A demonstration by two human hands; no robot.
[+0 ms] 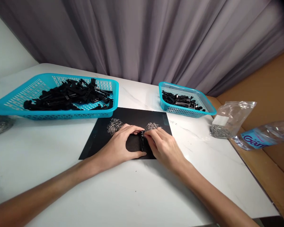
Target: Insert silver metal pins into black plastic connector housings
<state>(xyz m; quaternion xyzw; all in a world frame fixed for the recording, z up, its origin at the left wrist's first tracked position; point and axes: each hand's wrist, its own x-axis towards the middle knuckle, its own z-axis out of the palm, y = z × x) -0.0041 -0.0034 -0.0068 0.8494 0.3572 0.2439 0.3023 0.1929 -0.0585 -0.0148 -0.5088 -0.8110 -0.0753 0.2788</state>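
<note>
A narrow black plastic piece [142,141] stands lengthwise between my hands above a black mat [97,138]. My left hand [119,142] grips it at both ends, fingers at the far end and thumb at the near end. At its upper right side, my right hand [162,143] has thumb and fingertips pinched together; whatever they hold is too small to make out. Two piles of small shiny metal parts lie on the mat, one pile [114,126] beyond my left hand and the other pile [152,126] just beyond my right fingers.
A large blue basket [61,114] of black parts sits at the left, a smaller blue basket [189,111] at the back right. Farther right are a clear bag [223,124] of metal bits and a plastic bottle [257,137]. Another bag [0,124] lies at the left edge.
</note>
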